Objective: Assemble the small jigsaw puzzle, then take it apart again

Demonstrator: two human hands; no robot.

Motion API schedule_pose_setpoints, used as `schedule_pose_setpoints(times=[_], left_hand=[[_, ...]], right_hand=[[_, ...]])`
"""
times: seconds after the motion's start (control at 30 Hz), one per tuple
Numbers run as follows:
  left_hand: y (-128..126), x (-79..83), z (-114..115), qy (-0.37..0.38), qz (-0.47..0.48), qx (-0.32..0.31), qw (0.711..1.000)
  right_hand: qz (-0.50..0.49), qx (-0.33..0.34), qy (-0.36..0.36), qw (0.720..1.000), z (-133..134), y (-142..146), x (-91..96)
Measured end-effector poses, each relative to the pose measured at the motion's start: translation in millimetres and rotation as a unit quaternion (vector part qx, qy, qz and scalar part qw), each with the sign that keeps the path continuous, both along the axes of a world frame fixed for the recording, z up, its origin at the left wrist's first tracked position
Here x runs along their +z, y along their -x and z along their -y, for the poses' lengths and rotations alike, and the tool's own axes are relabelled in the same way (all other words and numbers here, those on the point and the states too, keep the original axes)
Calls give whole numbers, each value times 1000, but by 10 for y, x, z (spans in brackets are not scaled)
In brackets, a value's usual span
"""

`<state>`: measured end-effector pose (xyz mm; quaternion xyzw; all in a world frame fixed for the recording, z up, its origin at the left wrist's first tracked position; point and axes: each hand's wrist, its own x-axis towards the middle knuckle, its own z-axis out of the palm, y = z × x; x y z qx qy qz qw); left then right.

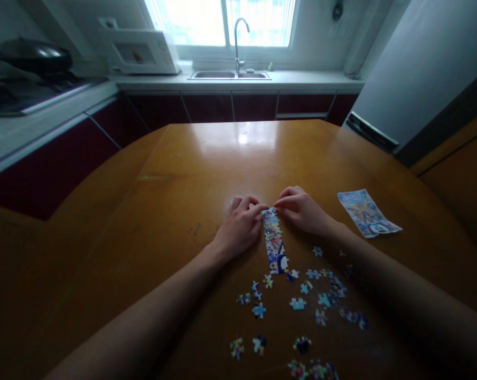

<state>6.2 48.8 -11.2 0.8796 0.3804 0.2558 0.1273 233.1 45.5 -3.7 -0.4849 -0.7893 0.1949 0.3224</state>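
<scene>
A narrow strip of joined jigsaw puzzle pieces point(274, 237) lies on the table, running away from me. My left hand point(243, 222) rests at its far left corner, fingers curled, with the index finger and thumb pressed at the edge. At the far right corner, my right hand point(301, 210) has its thumb and index fingertip pinched together against the strip's end. Whether a separate piece sits between the fingertips is too small to tell. Loose puzzle pieces point(297, 304) are scattered on the near side of the strip, several of them partly in the right forearm's shadow.
A creased picture sheet point(367, 211) lies on the wooden table point(162, 184) beyond my right forearm. Past the table's far edge are a counter with a sink point(214, 75), a faucet point(237, 45) and a white microwave point(141, 51). A black pan point(36, 55) is on the stove at left.
</scene>
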Motion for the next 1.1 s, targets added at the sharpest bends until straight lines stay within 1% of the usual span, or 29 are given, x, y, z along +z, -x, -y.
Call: schedule_pose_setpoints(times=[0.17, 0.63, 0.77, 0.93, 1.1], left_hand=[[20, -3, 6, -3, -19, -10, 1000], [22, 14, 5, 7, -36, -7, 999], [19, 19, 6, 6, -35, -3, 999], [22, 19, 12, 2, -57, -10, 998], [22, 23, 12, 2, -66, -9, 998]], right_hand=[[19, 5, -9, 1000, 61, -2, -22], [-9, 16, -29, 999, 72, -29, -105], [10, 18, -30, 999, 83, -23, -99], [43, 12, -24, 999, 80, -8, -80], [41, -4, -13, 999, 80, 3, -44]])
